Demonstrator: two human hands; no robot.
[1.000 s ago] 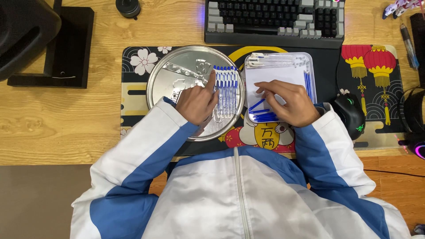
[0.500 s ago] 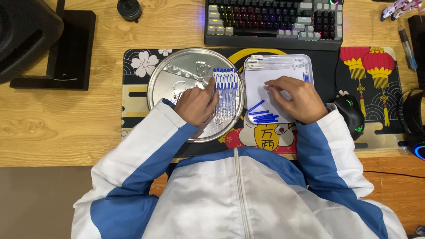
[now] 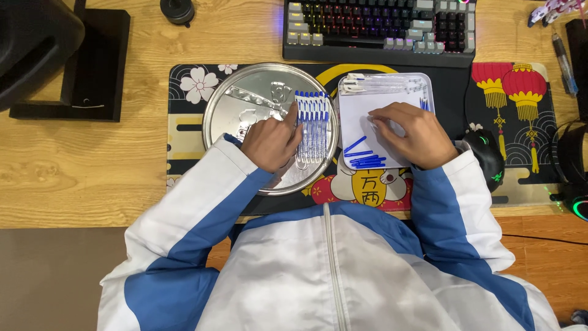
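My left hand rests on a round silver tray. Its forefinger points up and touches the left side of a row of several blue-and-clear pens lying side by side. My right hand lies palm down over a white rectangular tray, fingertips curled onto the tray's middle. What those fingertips pinch is hidden. A few loose blue refills lie at the tray's lower left, and clear pen barrels lie along its top edge.
Both trays sit on a patterned desk mat on a wooden desk. A lit keyboard is behind them, a black mouse is by my right wrist, and a black monitor stand is at the far left. Headphones lie at the right edge.
My right hand has moved from the blue refills at the tray's lower part up to its middle. My left hand stays at the row of pens.
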